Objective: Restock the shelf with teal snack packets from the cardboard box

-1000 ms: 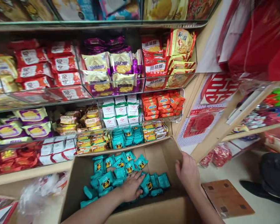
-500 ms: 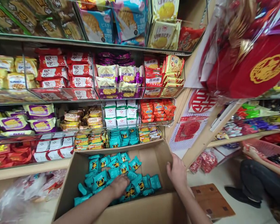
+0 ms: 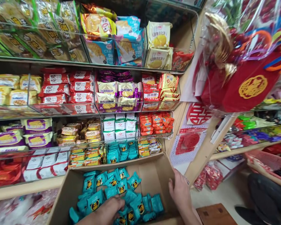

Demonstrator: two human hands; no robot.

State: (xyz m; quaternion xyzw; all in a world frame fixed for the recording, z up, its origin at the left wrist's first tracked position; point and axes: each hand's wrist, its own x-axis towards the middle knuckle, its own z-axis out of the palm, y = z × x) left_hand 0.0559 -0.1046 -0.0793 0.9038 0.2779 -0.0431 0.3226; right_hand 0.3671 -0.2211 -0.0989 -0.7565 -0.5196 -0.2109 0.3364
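Note:
A cardboard box (image 3: 152, 165) stands in front of me, with many teal snack packets (image 3: 93, 202) heaped inside it. My left hand (image 3: 112, 207) is down among the packets near the middle of the box. Its fingers are curled, and their tips are hidden, so whatever they hold cannot be made out. My right hand (image 3: 180, 189) is closed over the right wall of the box, thumb on the inside. Beyond the box's far edge, matching teal packets (image 3: 113, 154) fill a bin on the lowest shelf.
Clear-fronted shelves (image 3: 67, 114) of wrapped snacks rise behind the box. A plastic-wrapped red bag (image 3: 245, 84) hangs at upper right. Below it are a wooden post (image 3: 202, 150) and a brown stool (image 3: 215, 214). A person's dark-clothed leg (image 3: 264, 193) and a pink basket (image 3: 259, 161) are at right.
My view has tilted up, so the shelves and box sit lower in the picture. My left hand stays among the packets, and my right hand keeps its hold on the box wall.

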